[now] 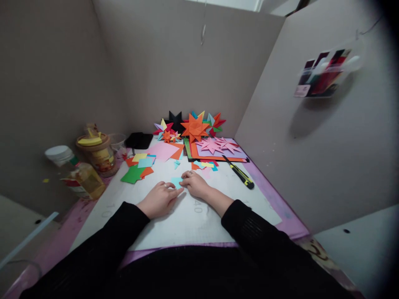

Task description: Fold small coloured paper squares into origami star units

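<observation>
A small light-blue paper piece lies flat on the white surface, between the fingertips of both hands, touched at its left and right edges, partly covered.

At the far end of the desk stand folded paper stars, the largest an orange star. Pink stars lie on stacked coloured sheets to its right. A utility knife lies nearer right; loose paper squares, a jar and a bottle sit left.
</observation>
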Demonstrator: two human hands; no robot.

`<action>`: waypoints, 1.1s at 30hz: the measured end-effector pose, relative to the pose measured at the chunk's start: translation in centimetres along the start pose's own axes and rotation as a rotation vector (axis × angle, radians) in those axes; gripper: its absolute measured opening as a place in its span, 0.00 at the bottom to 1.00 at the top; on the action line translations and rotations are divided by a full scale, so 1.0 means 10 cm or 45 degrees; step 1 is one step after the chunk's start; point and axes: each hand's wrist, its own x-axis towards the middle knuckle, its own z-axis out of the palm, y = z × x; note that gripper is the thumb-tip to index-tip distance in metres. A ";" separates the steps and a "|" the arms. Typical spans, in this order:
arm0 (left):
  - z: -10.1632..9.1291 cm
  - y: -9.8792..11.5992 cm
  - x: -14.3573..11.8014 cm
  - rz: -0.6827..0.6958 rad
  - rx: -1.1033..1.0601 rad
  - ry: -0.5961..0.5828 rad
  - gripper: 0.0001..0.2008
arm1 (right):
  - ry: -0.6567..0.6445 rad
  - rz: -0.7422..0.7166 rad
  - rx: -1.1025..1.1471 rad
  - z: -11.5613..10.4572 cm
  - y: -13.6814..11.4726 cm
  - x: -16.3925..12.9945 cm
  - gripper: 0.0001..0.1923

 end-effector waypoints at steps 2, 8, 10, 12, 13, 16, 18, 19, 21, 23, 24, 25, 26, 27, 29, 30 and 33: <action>0.04 -0.06 0.00 -0.038 0.006 0.040 0.17 | -0.011 -0.004 0.017 -0.01 0.01 0.00 0.10; 0.12 -0.06 0.03 -0.089 0.016 -0.031 0.14 | 0.018 0.095 -0.058 -0.01 0.10 0.04 0.11; 0.11 -0.04 0.03 -0.085 0.012 -0.042 0.14 | 0.032 0.179 -0.099 0.00 0.14 0.07 0.12; 0.10 -0.04 0.03 -0.080 -0.002 -0.028 0.14 | 0.036 0.218 -0.105 0.00 0.16 0.09 0.13; 0.10 -0.05 0.03 -0.083 -0.011 -0.008 0.14 | 0.050 0.224 -0.099 0.00 0.16 0.09 0.15; 0.11 -0.11 0.02 -0.193 -0.013 0.140 0.16 | 0.171 0.200 -0.039 -0.05 0.11 0.05 0.21; 0.12 -0.17 0.01 -0.337 0.011 0.244 0.16 | 0.212 0.117 0.037 -0.10 0.04 0.00 0.22; 0.13 -0.20 0.01 -0.405 0.021 0.268 0.17 | 0.186 0.052 0.068 -0.12 0.01 -0.02 0.22; 0.16 -0.25 0.00 -0.507 -0.001 0.265 0.16 | 0.086 -0.077 0.098 -0.14 -0.04 -0.06 0.22; 0.19 -0.28 0.00 -0.562 -0.096 0.260 0.16 | -0.004 -0.159 0.097 -0.12 -0.06 -0.08 0.21; 0.21 -0.29 0.00 -0.574 -0.167 0.266 0.17 | -0.027 -0.179 0.093 -0.11 -0.05 -0.08 0.20; 0.23 -0.29 0.00 -0.578 -0.240 0.272 0.18 | -0.039 -0.192 0.091 -0.09 -0.05 -0.08 0.19; 0.24 -0.30 0.00 -0.577 -0.311 0.276 0.19 | -0.045 -0.202 0.091 -0.07 -0.04 -0.07 0.18; 0.25 -0.31 0.00 -0.573 -0.380 0.278 0.20 | -0.047 -0.210 0.092 -0.06 -0.02 -0.07 0.17; 0.26 -0.32 0.00 -0.566 -0.518 0.286 0.21 | -0.045 -0.217 0.096 -0.06 0.00 -0.06 0.16; 0.26 -0.32 0.01 -0.562 -0.579 0.292 0.21 | -0.048 -0.220 0.099 -0.06 0.00 -0.05 0.16; 0.26 -0.33 0.03 -0.524 -0.614 0.291 0.21 | -0.053 -0.215 0.110 -0.08 -0.01 -0.05 0.15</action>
